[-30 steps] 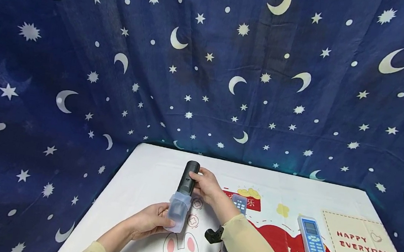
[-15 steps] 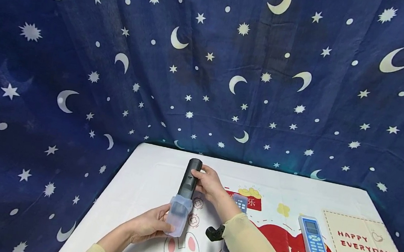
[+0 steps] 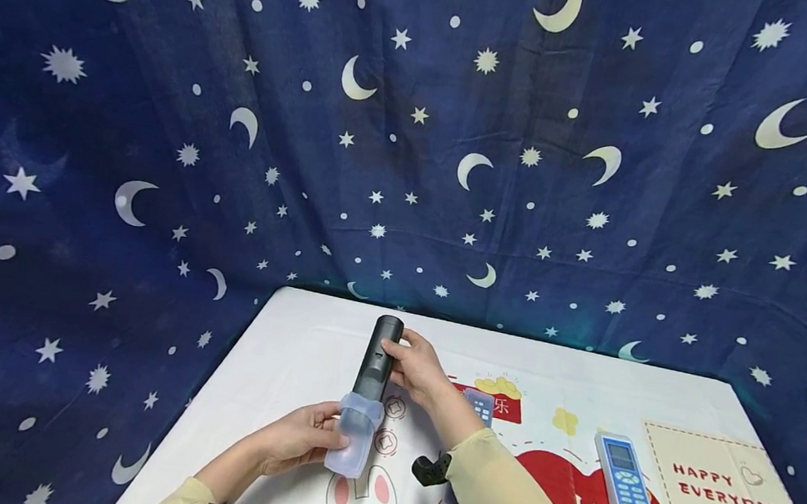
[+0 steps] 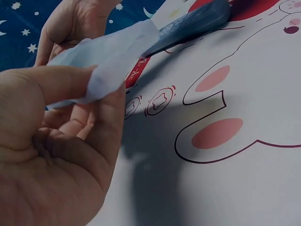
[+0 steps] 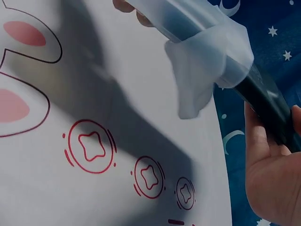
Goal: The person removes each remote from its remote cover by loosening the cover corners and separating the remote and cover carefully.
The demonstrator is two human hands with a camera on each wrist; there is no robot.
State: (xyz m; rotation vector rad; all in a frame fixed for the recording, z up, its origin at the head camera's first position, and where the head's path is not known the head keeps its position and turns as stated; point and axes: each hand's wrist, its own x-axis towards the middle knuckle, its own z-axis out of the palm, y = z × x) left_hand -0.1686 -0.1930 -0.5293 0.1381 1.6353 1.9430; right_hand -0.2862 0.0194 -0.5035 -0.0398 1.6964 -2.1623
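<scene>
A black remote control (image 3: 370,366), its back with the battery cover facing up, sits partly inside a translucent silicone sleeve (image 3: 354,439). The right hand (image 3: 421,370) grips the bare far end, thumb on top and fingers underneath. Near the sleeve's closed end, the left hand (image 3: 305,439) pinches it between thumb and fingers. The sleeve's rim is folded back around the remote; in the right wrist view a loose flap of the sleeve (image 5: 195,75) hangs down. Both things are held tilted above the white tablecloth (image 5: 155,99).
A white-and-blue remote (image 3: 625,481) lies on the right of the printed tablecloth. Another remote (image 3: 481,406) lies partly hidden beneath the right forearm. A dark blue curtain (image 3: 415,161) with moons and stars hangs behind the table's back edge.
The sleeve's rim has slid slightly down, with its upper edge turned outward more. The left fingers have shifted up along the sleeve. The right hand keeps its grip on the remote.
</scene>
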